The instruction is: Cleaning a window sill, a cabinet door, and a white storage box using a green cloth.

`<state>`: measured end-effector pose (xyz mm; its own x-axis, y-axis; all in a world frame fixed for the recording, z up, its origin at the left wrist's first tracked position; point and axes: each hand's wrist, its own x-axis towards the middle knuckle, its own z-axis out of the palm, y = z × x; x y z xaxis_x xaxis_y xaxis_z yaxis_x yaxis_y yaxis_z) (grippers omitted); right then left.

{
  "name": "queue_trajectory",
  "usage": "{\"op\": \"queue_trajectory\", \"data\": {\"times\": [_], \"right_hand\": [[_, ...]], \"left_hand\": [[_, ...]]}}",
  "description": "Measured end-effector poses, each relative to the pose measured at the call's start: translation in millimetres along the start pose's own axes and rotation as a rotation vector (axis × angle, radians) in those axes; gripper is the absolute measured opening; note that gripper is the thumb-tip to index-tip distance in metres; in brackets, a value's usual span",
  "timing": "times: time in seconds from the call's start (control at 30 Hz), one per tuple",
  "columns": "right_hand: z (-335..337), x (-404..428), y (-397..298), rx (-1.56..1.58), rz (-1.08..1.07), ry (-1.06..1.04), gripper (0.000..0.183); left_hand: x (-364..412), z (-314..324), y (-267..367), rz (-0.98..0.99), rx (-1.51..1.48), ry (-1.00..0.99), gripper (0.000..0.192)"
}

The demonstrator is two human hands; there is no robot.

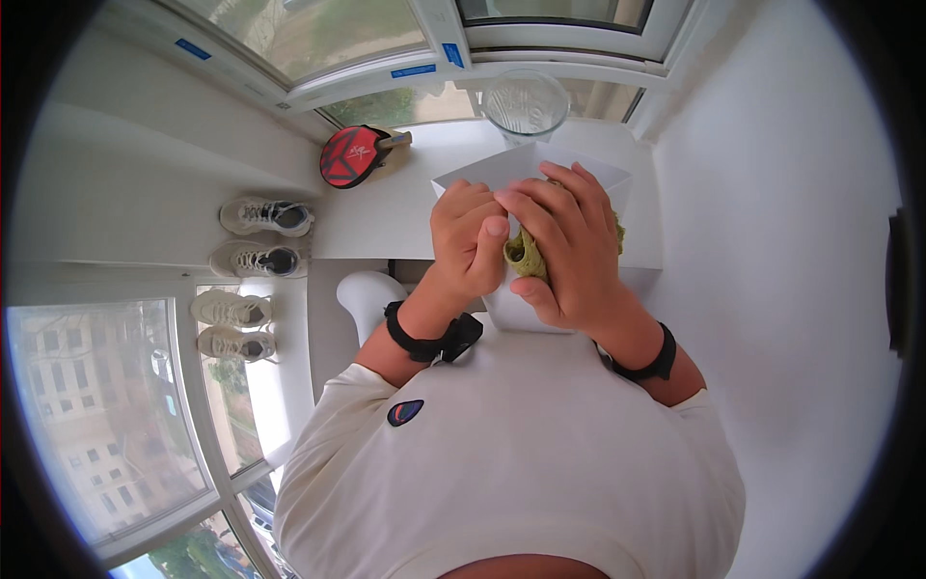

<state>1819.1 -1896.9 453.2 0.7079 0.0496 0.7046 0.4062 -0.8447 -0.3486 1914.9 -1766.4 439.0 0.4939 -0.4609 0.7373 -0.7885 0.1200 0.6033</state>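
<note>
My right hand (pixel 571 246) is wrapped over a rolled piece of green, coarse-textured cloth-like material (pixel 527 255). One hollow end of the roll shows between thumb and palm, and a bit of green pokes out past the far side of the hand. Close against it on the left, my left hand (pixel 469 242) is curled into a fist with its thumb up; whether anything sits inside it is hidden. Both hands are over a white open-topped box (pixel 532 313), whose inside is mostly covered by them.
Behind the box on the white table (pixel 419 217) stands a clear ribbed container (pixel 527 108). A table tennis bat in a red-black cover (pixel 353 155) lies at back left. Shoes (pixel 264 217) line the left ledge. A white chair (pixel 369 297) is below the table, and a wall (pixel 767 253) rises at right.
</note>
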Motion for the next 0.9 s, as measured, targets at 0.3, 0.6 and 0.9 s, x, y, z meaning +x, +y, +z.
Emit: {"op": "queue_trajectory", "data": {"times": [0.3,0.6,0.9], "right_hand": [[5,-20,-8,-0.083,0.03,-0.092,0.068],[2,-30,12,0.352,0.238,0.029,0.08],[-25,1,33,0.654,0.346,0.147,0.086]], "left_hand": [[0,-26,-10,-0.212,-0.076,0.336,0.04],[18,-43,3,-0.05,0.019,0.301,0.051],[15,-24,10,0.067,-0.168,0.203,0.053]]}}
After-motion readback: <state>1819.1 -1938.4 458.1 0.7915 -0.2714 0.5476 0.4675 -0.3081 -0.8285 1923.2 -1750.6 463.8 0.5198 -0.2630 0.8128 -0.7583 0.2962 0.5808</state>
